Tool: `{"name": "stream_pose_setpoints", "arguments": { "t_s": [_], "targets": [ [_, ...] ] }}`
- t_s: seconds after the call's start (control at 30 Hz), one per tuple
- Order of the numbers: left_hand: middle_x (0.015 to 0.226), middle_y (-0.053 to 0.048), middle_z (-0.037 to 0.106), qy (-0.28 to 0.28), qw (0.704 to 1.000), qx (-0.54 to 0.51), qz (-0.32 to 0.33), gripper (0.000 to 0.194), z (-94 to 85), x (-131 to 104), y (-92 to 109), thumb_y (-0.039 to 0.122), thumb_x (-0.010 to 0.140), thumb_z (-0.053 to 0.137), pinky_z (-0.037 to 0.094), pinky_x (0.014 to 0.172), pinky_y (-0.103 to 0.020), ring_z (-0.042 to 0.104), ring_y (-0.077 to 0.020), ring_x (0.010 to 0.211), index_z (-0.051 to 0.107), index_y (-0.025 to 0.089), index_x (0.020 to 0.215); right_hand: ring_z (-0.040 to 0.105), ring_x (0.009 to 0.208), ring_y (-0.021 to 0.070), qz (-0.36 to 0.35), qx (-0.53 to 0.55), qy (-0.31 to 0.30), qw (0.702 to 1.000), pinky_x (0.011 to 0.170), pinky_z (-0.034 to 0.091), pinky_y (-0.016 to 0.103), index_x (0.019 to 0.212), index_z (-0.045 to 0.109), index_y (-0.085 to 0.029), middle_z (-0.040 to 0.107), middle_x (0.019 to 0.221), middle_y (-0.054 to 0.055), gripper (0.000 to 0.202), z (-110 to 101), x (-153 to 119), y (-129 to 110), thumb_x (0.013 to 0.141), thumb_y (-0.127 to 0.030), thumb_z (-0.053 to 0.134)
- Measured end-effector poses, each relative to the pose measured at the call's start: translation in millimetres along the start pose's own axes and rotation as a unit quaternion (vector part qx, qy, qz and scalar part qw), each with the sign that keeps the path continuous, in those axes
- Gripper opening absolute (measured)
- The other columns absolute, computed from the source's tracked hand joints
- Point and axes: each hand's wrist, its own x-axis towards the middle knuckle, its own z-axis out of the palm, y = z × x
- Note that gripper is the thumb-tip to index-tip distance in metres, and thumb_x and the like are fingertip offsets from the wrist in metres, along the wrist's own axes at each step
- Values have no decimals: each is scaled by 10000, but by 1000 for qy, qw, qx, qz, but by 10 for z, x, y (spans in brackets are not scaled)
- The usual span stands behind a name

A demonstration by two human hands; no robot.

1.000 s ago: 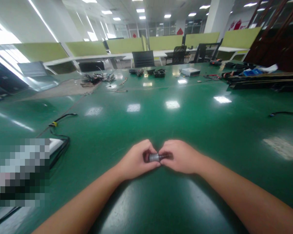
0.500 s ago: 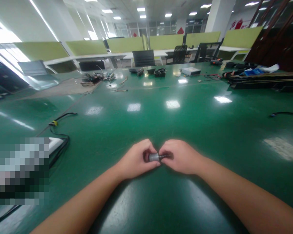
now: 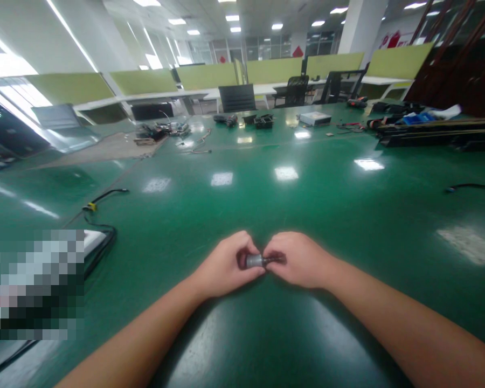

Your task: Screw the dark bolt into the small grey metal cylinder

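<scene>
A small grey metal cylinder (image 3: 254, 261) with a thin dark stem (image 3: 271, 260) on its right end lies level between my hands; its exact kind is too small to tell. My left hand (image 3: 227, 265) curls round the cylinder, thumb on the near side and fingers on the far side. From the right, my right hand (image 3: 299, 260) pinches the stem with thumb and forefinger, and its other fingers are folded. The fingertips of both hands nearly meet just above the green tabletop (image 3: 242, 210). Part of the cylinder's left end is in shadow inside my left hand.
A blurred-out pale object (image 3: 36, 280) with black cables (image 3: 105, 242) lies on the left. Another cable end (image 3: 472, 187) rests at far right. Toward the back are loose electronic parts (image 3: 161, 131), a silver box (image 3: 314, 118) and long dark bars (image 3: 432, 133). Chairs (image 3: 237, 98) stand beyond.
Both hands keep nearly the same place and grip on the cylinder and its stem. The view has shifted very slightly; nothing else has visibly moved.
</scene>
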Motion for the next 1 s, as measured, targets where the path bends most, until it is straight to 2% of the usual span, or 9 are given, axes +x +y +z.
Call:
{"name": "stream_pose_setpoints", "arguments": {
  "t_s": [1.0],
  "targets": [
    [812, 9, 565, -17, 1000, -9, -10, 213, -25, 1, -14, 323, 832, 728, 394, 627, -240, 536, -134, 699, 586, 176, 893, 570, 736, 137, 32, -7, -26, 999, 677, 386, 254, 890, 708, -205, 672, 810, -5, 93, -115, -46, 22, 799, -190, 722]
  ]
}}
